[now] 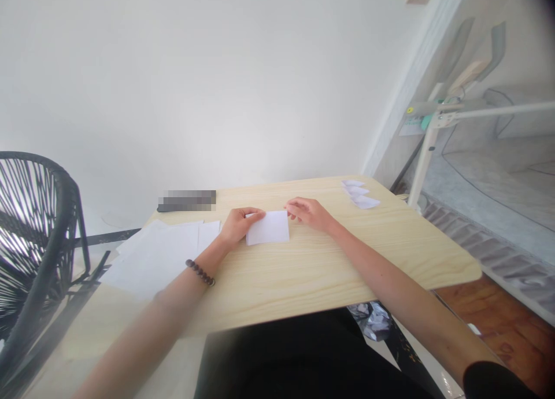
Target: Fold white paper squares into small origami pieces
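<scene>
A small folded sheet of white paper [267, 228] lies in front of me on the wooden table. My left hand [239, 222] grips its left edge, thumb pressed on top and fingers behind. At the paper's upper right corner, the curled fingers of my right hand [309, 213] pinch the edge; the exact contact of the fingertips is hard to make out. Three folded white paper pieces [365, 202] stand in a row near the table's far right corner.
White sheets [160, 251] are spread over the left side of the light wooden table [269, 289]. A dark, partly pixelated object [186, 201] lies at the back left. To the left stands a black woven chair [39, 237]; a white metal frame [427, 150] rises on the right.
</scene>
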Tool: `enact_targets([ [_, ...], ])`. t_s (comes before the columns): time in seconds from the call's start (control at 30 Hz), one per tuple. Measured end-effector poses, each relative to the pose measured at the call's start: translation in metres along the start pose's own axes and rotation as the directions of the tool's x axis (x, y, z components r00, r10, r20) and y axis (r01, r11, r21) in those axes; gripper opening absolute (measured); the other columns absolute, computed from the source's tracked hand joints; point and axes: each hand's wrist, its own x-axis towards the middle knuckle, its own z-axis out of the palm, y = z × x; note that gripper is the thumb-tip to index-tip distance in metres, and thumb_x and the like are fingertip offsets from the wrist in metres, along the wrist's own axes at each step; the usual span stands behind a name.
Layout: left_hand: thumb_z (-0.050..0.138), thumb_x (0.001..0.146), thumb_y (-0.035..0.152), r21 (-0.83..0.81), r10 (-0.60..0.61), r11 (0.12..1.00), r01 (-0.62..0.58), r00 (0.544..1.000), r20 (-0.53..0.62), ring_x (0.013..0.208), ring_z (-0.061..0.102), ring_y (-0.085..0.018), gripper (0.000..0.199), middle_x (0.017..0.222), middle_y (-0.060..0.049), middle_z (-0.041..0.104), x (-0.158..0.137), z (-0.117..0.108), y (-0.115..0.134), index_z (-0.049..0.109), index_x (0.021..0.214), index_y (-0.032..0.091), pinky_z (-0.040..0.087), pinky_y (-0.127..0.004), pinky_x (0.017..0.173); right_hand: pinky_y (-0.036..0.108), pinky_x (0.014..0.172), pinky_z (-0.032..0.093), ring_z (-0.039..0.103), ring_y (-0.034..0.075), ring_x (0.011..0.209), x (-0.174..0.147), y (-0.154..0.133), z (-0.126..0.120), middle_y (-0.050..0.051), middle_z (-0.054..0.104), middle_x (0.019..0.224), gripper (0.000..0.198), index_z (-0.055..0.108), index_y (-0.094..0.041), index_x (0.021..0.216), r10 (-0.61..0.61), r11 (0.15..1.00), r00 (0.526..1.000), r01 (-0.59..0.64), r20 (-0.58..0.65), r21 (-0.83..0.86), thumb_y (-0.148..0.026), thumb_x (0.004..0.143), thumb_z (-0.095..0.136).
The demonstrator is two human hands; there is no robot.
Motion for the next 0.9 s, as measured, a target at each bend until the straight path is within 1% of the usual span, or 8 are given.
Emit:
enact_targets([
  [0.07, 0.059, 0.063, 0.046, 0.037, 0.051, 0.998, -0.051, 0.999, -0.005, 0.06, 0.054, -0.014, 0.038, 0.075, -0.005, 0.064, -0.002, 0.004, 0.003, 0.064, 0.081, 0.014, 0.038, -0.022, 0.049, 0.021, 0.061, 0.04, 0.056, 0.011, 0.07, 0.002, -0.005, 0.012, 0.003, 0.062, 0.083, 0.025, 0.058, -0.016, 0.085, -0.055, 0.997, 0.998, 0.055, -0.011, -0.045, -0.035, 0.078, 0.044],
  [0.17, 0.058, 0.064, 0.046, 0.077, 0.104, 0.992, -0.104, 0.995, 0.0, 0.066, 0.056, -0.016, 0.036, 0.079, -0.005, 0.064, -0.006, 0.009, 0.008, 0.064, 0.08, 0.014, 0.04, -0.023, 0.054, 0.021, 0.062, 0.039, 0.055, 0.011, 0.069, 0.004, -0.009, 0.025, 0.002, 0.062, 0.078, 0.022, 0.06, -0.016, 0.08, -0.132, 0.983, 0.991, 0.131, -0.001, -0.131, -0.031, 0.079, 0.043],
  [0.27, 0.057, 0.065, 0.045, 0.096, 0.144, 0.985, -0.147, 0.989, 0.034, 0.072, 0.056, -0.017, 0.035, 0.084, -0.005, 0.064, -0.008, 0.01, 0.012, 0.063, 0.082, 0.015, 0.042, -0.024, 0.06, 0.021, 0.063, 0.038, 0.054, 0.011, 0.07, 0.003, -0.011, 0.027, 0.001, 0.063, 0.078, 0.021, 0.06, -0.017, 0.08, -0.203, 0.961, 0.979, 0.2, 0.001, -0.189, -0.028, 0.08, 0.041],
  [0.37, 0.056, 0.067, 0.044, 0.083, 0.145, 0.985, -0.15, 0.988, 0.059, 0.072, 0.056, -0.017, 0.034, 0.082, -0.006, 0.064, -0.008, 0.011, 0.012, 0.063, 0.08, 0.014, 0.042, -0.024, 0.059, 0.021, 0.065, 0.037, 0.055, 0.011, 0.07, 0.001, -0.013, 0.026, 0.001, 0.063, 0.08, 0.022, 0.06, -0.018, 0.083, -0.244, 0.939, 0.969, 0.243, 0.026, -0.243, -0.027, 0.081, 0.04],
  [0.47, 0.055, 0.066, 0.045, 0.082, 0.121, 0.989, -0.125, 0.992, 0.047, 0.067, 0.056, -0.016, 0.034, 0.076, -0.006, 0.064, -0.007, 0.012, 0.01, 0.063, 0.077, 0.013, 0.041, -0.023, 0.054, 0.022, 0.065, 0.037, 0.055, 0.011, 0.068, 0.0, -0.016, 0.025, 0.001, 0.064, 0.079, 0.022, 0.061, -0.019, 0.082, -0.25, 0.925, 0.968, 0.25, 0.038, -0.286, -0.026, 0.081, 0.041],
  [0.53, 0.056, 0.066, 0.045, 0.093, 0.117, 0.988, -0.12, 0.992, 0.04, 0.065, 0.056, -0.016, 0.034, 0.075, -0.006, 0.064, -0.006, 0.011, 0.009, 0.064, 0.075, 0.013, 0.041, -0.023, 0.053, 0.022, 0.065, 0.036, 0.055, 0.012, 0.069, 0.001, -0.017, 0.024, 0.001, 0.064, 0.079, 0.021, 0.061, -0.019, 0.081, -0.254, 0.92, 0.966, 0.254, 0.037, -0.297, -0.025, 0.08, 0.041],
  [0.7, 0.057, 0.066, 0.042, 0.122, 0.126, 0.984, -0.13, 0.991, 0.044, 0.068, 0.059, -0.017, 0.032, 0.076, -0.007, 0.065, -0.003, 0.006, 0.009, 0.063, 0.076, 0.012, 0.044, -0.026, 0.062, 0.021, 0.065, 0.036, 0.055, 0.011, 0.07, 0.001, -0.012, 0.01, 0.0, 0.064, 0.079, 0.021, 0.061, -0.018, 0.079, -0.245, 0.924, 0.969, 0.24, 0.022, -0.299, -0.026, 0.079, 0.042],
  [0.9, 0.056, 0.066, 0.041, 0.162, 0.115, 0.979, -0.126, 0.99, 0.077, 0.065, 0.06, -0.016, 0.029, 0.068, -0.005, 0.065, -0.004, 0.003, 0.009, 0.062, 0.072, 0.013, 0.046, -0.028, 0.066, 0.021, 0.064, 0.035, 0.055, 0.012, 0.07, -0.002, -0.007, -0.007, 0.0, 0.064, 0.078, 0.021, 0.062, -0.018, 0.077, -0.204, 0.932, 0.979, 0.197, 0.009, -0.304, -0.027, 0.078, 0.043],
])
